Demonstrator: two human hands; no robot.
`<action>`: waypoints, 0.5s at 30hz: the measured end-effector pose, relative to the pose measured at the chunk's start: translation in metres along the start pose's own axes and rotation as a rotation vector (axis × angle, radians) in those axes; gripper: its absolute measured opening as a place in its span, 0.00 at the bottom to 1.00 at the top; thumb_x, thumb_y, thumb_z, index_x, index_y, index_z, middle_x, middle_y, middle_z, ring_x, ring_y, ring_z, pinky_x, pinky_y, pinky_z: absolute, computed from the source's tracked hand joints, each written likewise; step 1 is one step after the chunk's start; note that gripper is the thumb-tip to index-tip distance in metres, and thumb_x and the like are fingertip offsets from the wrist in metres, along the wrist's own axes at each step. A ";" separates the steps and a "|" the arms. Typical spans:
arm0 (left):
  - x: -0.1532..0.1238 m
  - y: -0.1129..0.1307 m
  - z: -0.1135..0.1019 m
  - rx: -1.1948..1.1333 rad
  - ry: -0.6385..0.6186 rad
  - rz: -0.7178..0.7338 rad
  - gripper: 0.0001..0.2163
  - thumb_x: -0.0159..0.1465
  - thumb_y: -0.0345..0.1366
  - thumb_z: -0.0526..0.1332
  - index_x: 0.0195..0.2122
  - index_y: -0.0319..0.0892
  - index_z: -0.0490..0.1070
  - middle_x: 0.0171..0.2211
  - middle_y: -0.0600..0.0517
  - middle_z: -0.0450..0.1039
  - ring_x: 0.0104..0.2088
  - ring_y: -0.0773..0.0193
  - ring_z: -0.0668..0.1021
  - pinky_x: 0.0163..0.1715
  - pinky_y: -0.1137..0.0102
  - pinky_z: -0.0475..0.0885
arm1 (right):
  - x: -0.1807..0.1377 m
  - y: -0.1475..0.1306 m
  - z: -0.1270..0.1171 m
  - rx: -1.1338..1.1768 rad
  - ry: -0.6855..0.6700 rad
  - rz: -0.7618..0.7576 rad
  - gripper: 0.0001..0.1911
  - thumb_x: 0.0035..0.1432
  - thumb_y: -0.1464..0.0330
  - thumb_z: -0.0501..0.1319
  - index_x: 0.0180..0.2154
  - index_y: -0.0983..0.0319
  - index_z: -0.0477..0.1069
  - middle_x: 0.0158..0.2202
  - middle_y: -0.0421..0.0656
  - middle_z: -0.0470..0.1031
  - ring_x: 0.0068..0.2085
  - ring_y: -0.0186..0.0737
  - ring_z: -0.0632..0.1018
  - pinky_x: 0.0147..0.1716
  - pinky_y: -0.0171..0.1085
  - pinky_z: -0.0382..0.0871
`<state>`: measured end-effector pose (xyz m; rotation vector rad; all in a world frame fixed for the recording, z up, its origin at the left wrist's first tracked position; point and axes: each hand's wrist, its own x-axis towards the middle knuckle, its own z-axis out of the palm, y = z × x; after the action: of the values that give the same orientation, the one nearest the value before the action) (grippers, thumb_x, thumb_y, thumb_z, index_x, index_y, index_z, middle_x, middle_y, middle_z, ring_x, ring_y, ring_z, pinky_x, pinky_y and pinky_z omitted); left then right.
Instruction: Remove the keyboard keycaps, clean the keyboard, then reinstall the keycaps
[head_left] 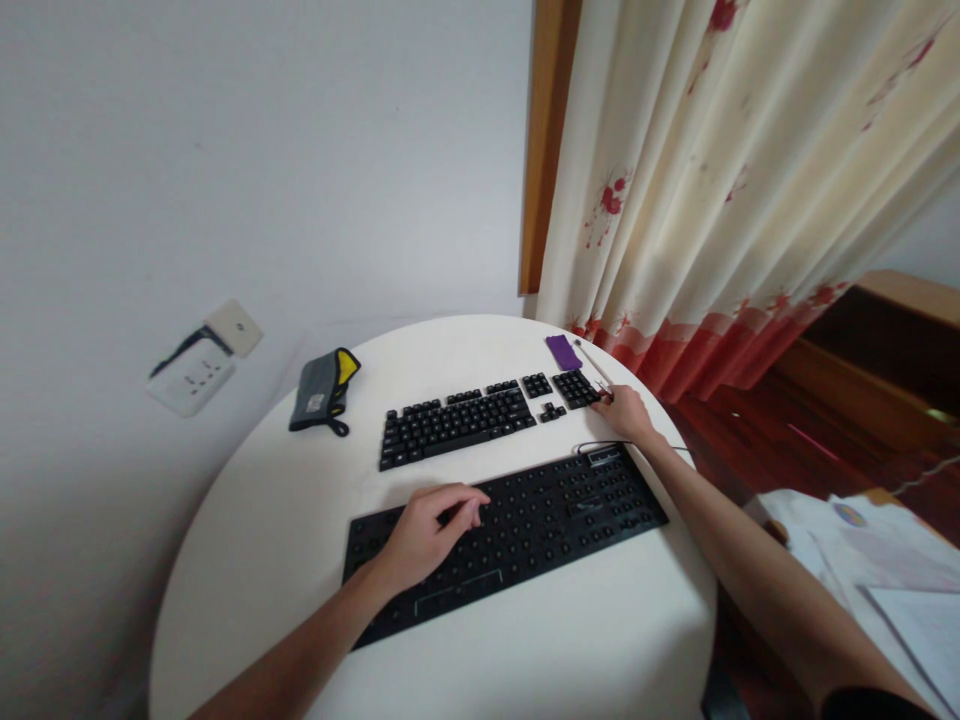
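A black keyboard frame (555, 520) with its keycaps off lies near me on the round white table (315, 520). Behind it, loose black keycaps (457, 420) are laid out in keyboard order. My left hand (431, 535) rests on the frame's left half, fingers loosely bent and lying on it, holding nothing. My right hand (626, 412) reaches to the right end of the keycap rows, by the number-pad keycaps (576, 388). Its fingertips are pinched together on something small that I cannot make out. A thin stick-like tool (592, 365) lies just beyond those fingertips.
A purple flat item (562, 351) lies at the table's far edge. A grey and yellow pouch (324, 392) sits at the back left. A wall socket (191, 380) is on the left wall. A floral curtain (720, 200) hangs at the right. Papers (885, 560) lie at the lower right.
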<state>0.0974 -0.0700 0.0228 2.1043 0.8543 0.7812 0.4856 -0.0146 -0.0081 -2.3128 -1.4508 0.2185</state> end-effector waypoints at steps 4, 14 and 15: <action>0.000 0.000 0.000 0.005 0.000 0.003 0.10 0.67 0.36 0.57 0.38 0.42 0.77 0.26 0.53 0.77 0.27 0.66 0.78 0.32 0.73 0.72 | -0.001 0.001 0.000 0.000 -0.004 -0.008 0.10 0.53 0.62 0.65 0.32 0.64 0.75 0.30 0.46 0.78 0.32 0.40 0.76 0.27 0.32 0.58; 0.001 0.001 0.000 0.021 -0.016 -0.003 0.10 0.67 0.36 0.56 0.38 0.42 0.77 0.26 0.53 0.77 0.27 0.66 0.78 0.33 0.72 0.72 | -0.002 0.001 0.001 0.003 0.010 -0.035 0.09 0.53 0.64 0.64 0.31 0.64 0.75 0.30 0.46 0.78 0.32 0.40 0.76 0.28 0.33 0.58; 0.001 0.001 0.000 0.021 -0.017 -0.003 0.10 0.67 0.36 0.56 0.38 0.41 0.77 0.26 0.53 0.77 0.27 0.65 0.78 0.33 0.72 0.72 | -0.002 0.001 0.001 0.006 0.009 -0.038 0.09 0.53 0.64 0.64 0.31 0.64 0.75 0.30 0.46 0.77 0.31 0.40 0.76 0.28 0.33 0.58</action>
<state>0.0979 -0.0699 0.0241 2.1245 0.8599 0.7553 0.4850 -0.0162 -0.0094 -2.2765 -1.4863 0.2010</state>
